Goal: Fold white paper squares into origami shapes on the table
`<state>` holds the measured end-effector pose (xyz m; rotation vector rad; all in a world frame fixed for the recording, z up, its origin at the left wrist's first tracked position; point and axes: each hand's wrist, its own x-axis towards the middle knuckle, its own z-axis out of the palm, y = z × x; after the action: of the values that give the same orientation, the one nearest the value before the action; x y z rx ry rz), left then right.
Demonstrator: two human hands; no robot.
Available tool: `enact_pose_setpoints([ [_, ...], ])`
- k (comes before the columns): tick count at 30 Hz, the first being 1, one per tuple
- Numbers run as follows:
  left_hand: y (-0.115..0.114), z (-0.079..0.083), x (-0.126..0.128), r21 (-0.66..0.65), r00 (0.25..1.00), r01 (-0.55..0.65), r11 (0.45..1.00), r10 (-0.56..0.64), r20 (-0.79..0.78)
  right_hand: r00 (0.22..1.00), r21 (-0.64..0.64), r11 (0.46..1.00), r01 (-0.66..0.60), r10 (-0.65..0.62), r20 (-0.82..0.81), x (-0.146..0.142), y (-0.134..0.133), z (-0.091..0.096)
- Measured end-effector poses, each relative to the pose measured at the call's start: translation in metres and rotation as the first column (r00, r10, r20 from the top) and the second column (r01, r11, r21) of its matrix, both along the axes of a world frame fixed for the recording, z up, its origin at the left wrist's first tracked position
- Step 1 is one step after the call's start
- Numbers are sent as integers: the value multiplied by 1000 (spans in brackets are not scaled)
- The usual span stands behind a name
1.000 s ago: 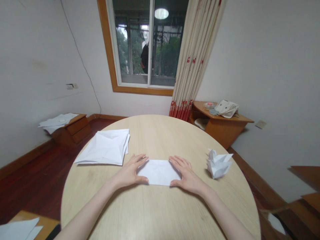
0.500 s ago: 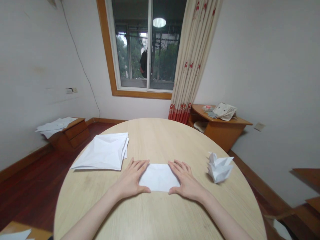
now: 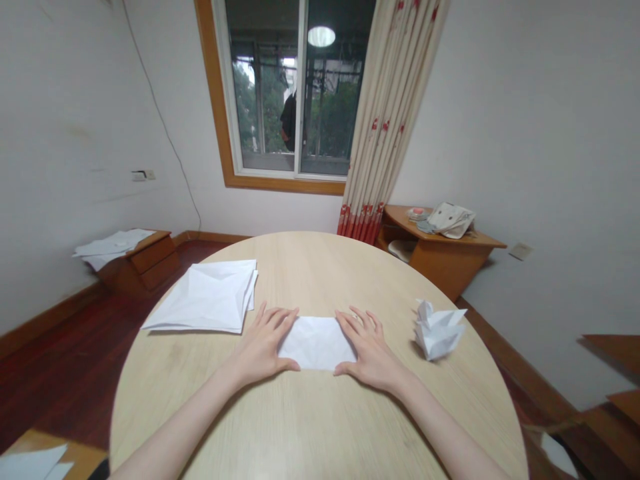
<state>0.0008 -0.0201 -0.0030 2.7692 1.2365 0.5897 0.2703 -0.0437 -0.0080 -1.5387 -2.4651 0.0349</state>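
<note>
A folded white sheet of paper [image 3: 317,343] lies flat on the round wooden table [image 3: 320,427] in front of me. My left hand [image 3: 267,340] holds its left end, with fingertips at the far edge and the thumb along the near edge. On the opposite end, my right hand [image 3: 369,343] grips the paper the same way, fingers somewhat spread. The paper's short ends are partly hidden under my palms. To the right stands a folded paper figure [image 3: 438,332] with pointed tips, apart from my right hand.
A stack of white paper [image 3: 207,297] rests on the table's left side. Behind the table are a low cabinet [image 3: 153,263] with papers and a corner desk [image 3: 443,263] bearing a cloth bag [image 3: 451,220]. A curtain [image 3: 385,120] hangs beside the window [image 3: 295,100].
The whole view has tilted slightly, so the table things sit a little higher. Both hands keep their places on the paper, with only slight finger shifts.
</note>
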Motion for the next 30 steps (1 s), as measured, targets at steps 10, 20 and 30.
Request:
enact_pose_setpoints([
  [10, 5, 3, 4, 190, 999, -55, 980, 54, 10, 999, 234, 972, -3, -7, 39, -5, 6, 0],
  [20, -2, 12, 6, 283, 999, -41, 958, 37, 18, 999, 323, 946, 1, -18, 50, -8, 0, 6],
  [30, -20, 25, 5, 310, 992, -8, 951, -31, 122, 998, 402, 914, -45, 54, -12, -8, -23, 28],
])
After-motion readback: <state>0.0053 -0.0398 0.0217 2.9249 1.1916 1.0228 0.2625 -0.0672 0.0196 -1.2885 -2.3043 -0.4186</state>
